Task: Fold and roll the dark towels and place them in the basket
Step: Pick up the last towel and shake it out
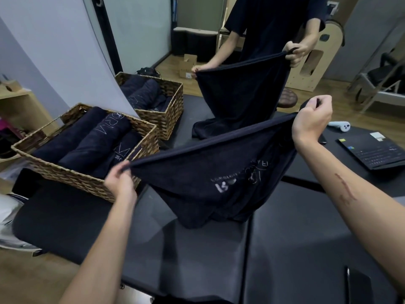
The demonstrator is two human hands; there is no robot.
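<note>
The left hand (pixel 119 178) pinches one top corner of a dark navy terry towel (pixel 219 172) with pale printed letters, and the right hand (pixel 312 119) grips the other top corner, with the fingers curled around the cloth. The towel hangs stretched between both hands (its top edge is taut and slanted), and its lower part touches the black padded table (pixel 197 260). To the left stands a woven wicker basket (pixel 65 170) holding rolled dark towels (pixel 92 141) side by side. A large mirror (pixel 153 29) behind reflects the scene. A dark laptop (pixel 372 152) lies at the right.
</note>
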